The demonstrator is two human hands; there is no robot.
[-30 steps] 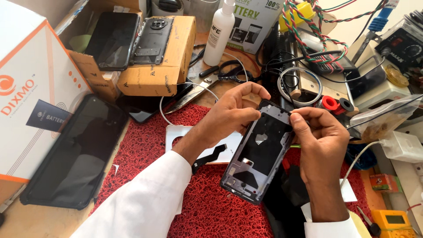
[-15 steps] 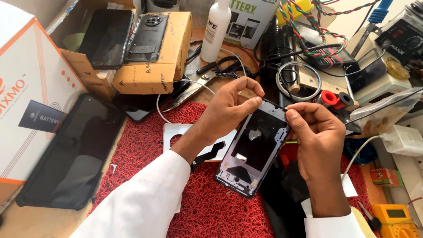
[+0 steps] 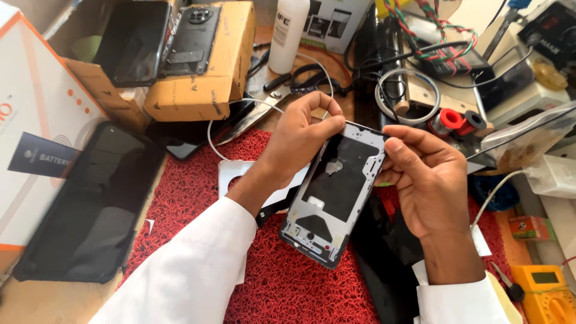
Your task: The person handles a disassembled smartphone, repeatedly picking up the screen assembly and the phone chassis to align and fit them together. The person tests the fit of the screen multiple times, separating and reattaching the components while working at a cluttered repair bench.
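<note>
Phone frame, a thin grey bare shell with a dark inner plate, is tilted above the red mat, its top end pinched between both hands and its lower end hanging free over the mat. Left hand curls over the frame's top left corner, fingers closed on the edge; right hand has thumb and forefinger clamped on the top right edge, the other fingers folded loosely behind.

It looks light and fairly stiff, yet thin enough to flex or bend if twisted, so the safest hold is likely along the side rails near the corners, not on the inner plate with its small parts and cut-outs. The metal edges may be slick.

Left of the frame, a dark phone screen lies on the mat's edge beside a white and orange box. Above and left of the frame a cardboard box carries two more phone parts. Above the frame stand a white bottle, tools and a white cable. To the right are wire coils, and lower right a yellow meter. Dark sheets crowd the mat just beside the frame's lower end.
</note>
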